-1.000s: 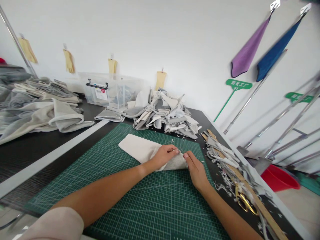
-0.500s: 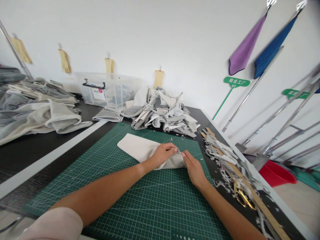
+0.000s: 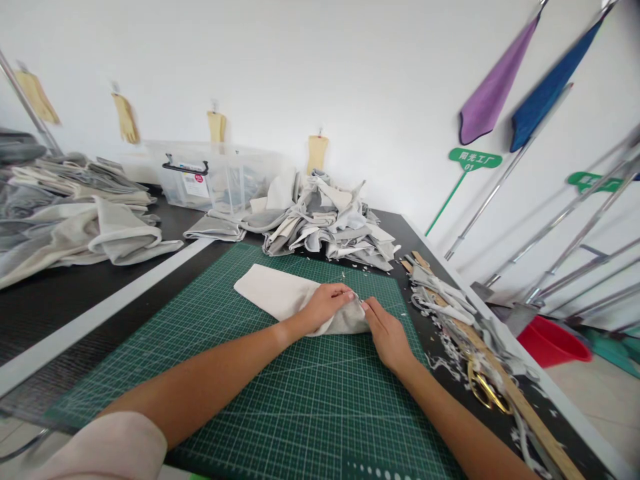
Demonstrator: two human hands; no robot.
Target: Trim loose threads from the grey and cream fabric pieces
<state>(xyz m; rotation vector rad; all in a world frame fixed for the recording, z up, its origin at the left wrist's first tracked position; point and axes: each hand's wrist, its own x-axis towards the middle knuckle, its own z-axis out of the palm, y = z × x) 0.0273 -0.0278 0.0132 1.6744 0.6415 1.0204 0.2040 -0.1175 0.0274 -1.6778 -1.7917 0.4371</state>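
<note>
A pale piece of fabric [image 3: 270, 288], white at its far-left end and greyer towards the right, lies on the green cutting mat [image 3: 280, 407]. My left hand [image 3: 327, 307] rests over its middle, with thumb and fingers closed on a raised fold. At the right end, my right hand [image 3: 386, 331] pinches the fabric's edge between thumb and fingers. The two hands are close together, with a short stretch of edge between them. The fingertips partly hide the edge they grip.
Behind the mat is a heap of grey and white fabric pieces [image 3: 330, 220], beside a clear plastic box [image 3: 220, 190]. More cloth [image 3: 115, 233] is piled at left. Gold-handled scissors [image 3: 487, 387], fabric scraps and a wooden strip [image 3: 525, 413] lie along the right edge.
The hands keep their grip on the fabric with almost no movement. The whole view has shifted very slightly.
</note>
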